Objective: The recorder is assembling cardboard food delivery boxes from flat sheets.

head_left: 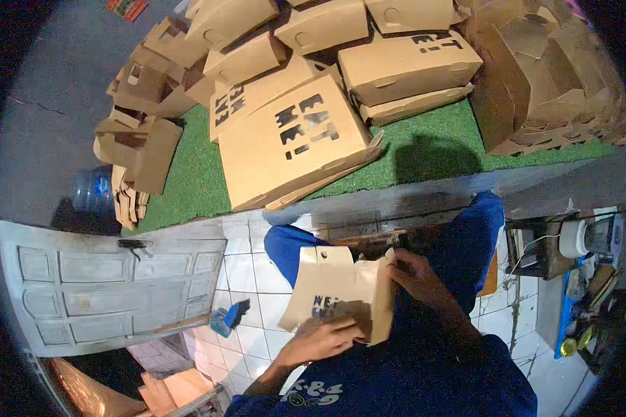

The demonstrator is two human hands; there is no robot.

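Observation:
A kraft cardboard food box (pixel 355 281), partly folded, rests over my lap with dark print on one panel. Its flap with a small round hole stands at the top left. My left hand (pixel 330 337) lies along the lower edge, fingers curled against the panel and holding it. At the upper right corner, my right hand (pixel 412 272) pinches the side flap between bent fingers. The fingertips behind the cardboard are hidden.
Beyond my knees, a green turf-covered surface (pixel 195 153) bears large printed cartons (pixel 257 149), stacked smaller boxes (pixel 320 31) and open nested cartons (pixel 549 83). A white panelled door (pixel 104 278) stands left, near a blue broom head (pixel 231 318). Shelves (pixel 528 250) are at right.

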